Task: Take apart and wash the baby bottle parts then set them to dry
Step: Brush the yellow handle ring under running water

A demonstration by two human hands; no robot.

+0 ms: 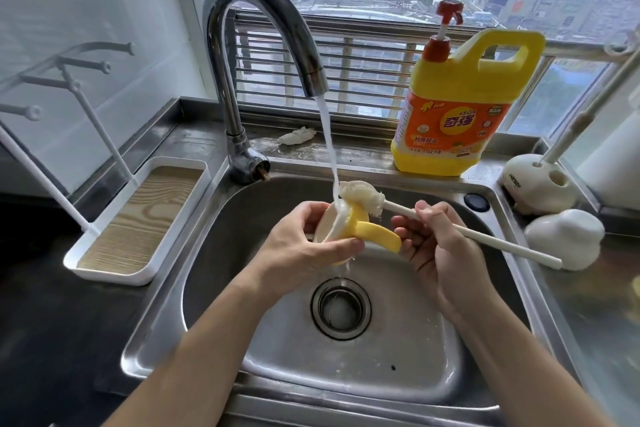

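Note:
Over the steel sink (408,350) my left hand (304,250) grips a yellow baby-bottle collar with a curved handle (367,234), held under the running water. My right hand (440,246) pinches the thin white handle of a bottle brush (360,196). The brush's pale head lies on top of the collar, where the stream from the tap (273,28) lands. Water runs off the collar down toward the drain (341,308). What sits inside the collar is hidden by the brush and my fingers.
A white drying rack with pegs and a wood-look tray (138,222) stands left of the sink. A yellow dish-soap jug with red pump (464,107) stands on the back ledge. White brush holders (540,187) and a white rounded piece (568,239) sit at the right.

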